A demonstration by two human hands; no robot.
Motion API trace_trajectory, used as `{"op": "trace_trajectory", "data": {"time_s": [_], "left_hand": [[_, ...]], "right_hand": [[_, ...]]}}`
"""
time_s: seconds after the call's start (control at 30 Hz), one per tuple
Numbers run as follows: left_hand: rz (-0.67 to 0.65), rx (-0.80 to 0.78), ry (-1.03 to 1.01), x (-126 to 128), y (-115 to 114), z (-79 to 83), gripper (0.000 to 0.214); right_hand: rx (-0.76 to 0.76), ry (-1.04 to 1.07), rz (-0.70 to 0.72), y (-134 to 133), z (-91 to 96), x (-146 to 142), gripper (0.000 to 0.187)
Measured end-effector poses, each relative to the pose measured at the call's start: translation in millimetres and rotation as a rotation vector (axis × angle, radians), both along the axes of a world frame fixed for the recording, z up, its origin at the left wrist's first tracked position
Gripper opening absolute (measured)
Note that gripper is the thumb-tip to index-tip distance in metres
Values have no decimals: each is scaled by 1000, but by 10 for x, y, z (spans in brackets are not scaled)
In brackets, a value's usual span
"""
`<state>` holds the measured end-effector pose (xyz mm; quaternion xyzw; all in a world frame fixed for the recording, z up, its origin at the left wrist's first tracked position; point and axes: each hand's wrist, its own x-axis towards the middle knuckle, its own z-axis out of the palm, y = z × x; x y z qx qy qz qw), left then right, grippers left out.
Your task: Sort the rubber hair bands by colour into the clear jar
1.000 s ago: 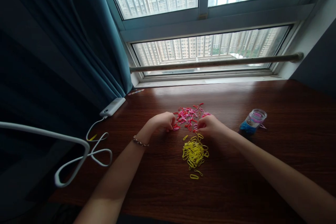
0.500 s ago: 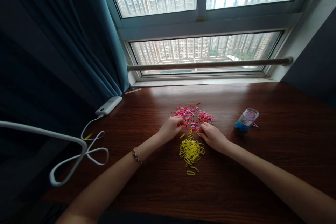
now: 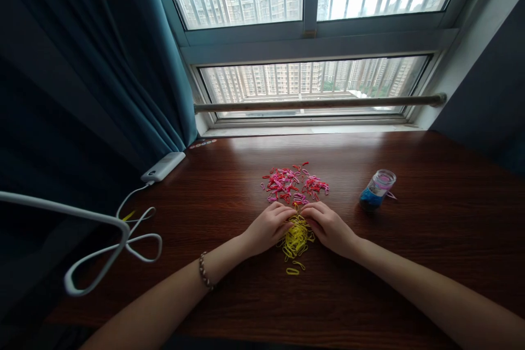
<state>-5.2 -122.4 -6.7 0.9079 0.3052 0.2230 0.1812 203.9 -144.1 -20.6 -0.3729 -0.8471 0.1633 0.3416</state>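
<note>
A heap of yellow rubber bands lies on the dark wooden table in front of me. At its left upper edge rests my left hand, fingers stretched toward the top of the heap and thumb apart. My right hand mirrors it on the right, its fingers also reaching over the heap's upper edge. The fingertips of both hands nearly meet, and neither hand is closed around anything. Just beyond them are loose pink and red rubber bands, spread in a wider pile.
To the right, a clear jar with blue contents leans at a tilt. A white power bank with a looping white cable sits at the left by the blue curtain. A window with a rail borders the table's back.
Both hands have moved back from the edge of the pink and red pile to the top of the yellow heap. Their fingers have straightened, and stray yellow bands there are now gathered closer.
</note>
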Motion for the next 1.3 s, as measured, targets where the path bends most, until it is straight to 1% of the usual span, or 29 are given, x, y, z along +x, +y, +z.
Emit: {"op": "trace_trajectory", "data": {"time_s": [0.13, 0.23, 0.3, 0.37, 0.43, 0.5, 0.6, 0.67, 0.77, 0.83, 0.97, 1.03, 1.1, 1.17, 1.2, 1.3], "left_hand": [[-119, -14, 7, 0, -45, 49, 32], [-184, -55, -20, 2, -71, 84, 32], [-224, -92, -45, -2, -82, 95, 32], [-226, -111, -83, -12, -84, 86, 32], [-172, -86, -127, -30, -66, 57, 30], [-86, -21, -164, -58, -23, 17, 26], [20, 93, -167, -118, 86, -36, 21], [75, 179, -126, -165, 172, -56, 19], [207, 291, -65, -226, 280, -78, 18], [305, 317, -57, -250, 324, -99, 16], [450, 289, -51, -257, 350, -153, 16], [490, 254, -24, -251, 347, -174, 17], [479, 211, 0, -245, 344, -182, 18], [418, 171, 1, -238, 343, -177, 19], [371, 155, -4, -233, 343, -171, 19], [215, 126, 3, -220, 345, -154, 29]], "right_hand": [[21, 1, 37, -2, -10, -7, 26], [-20, -12, 67, -15, -6, -4, 23], [-49, -2, 58, -17, 3, 3, 20], [-39, 10, 32, -10, 7, 8, 20], [0, -14, 3, 4, 0, 7, 22], [26, -98, -18, 16, -18, -2, 29], [11, -240, -43, 22, -45, -17, 41], [-6, -278, -55, 20, -48, -22, 43], [-17, -252, -38, 15, -21, -14, 41], [-29, -208, 6, 13, 13, -6, 37], [-71, -100, 157, 18, 65, 5, 30], [-85, -20, 161, 35, 63, 19, 29], [-94, 61, 77, 76, 42, 48, 29], [-101, 83, 3, 150, 10, 92, 29], [-100, 65, 1, 199, -7, 117, 28], [-73, -25, 66, 355, -48, 178, 29]]}}
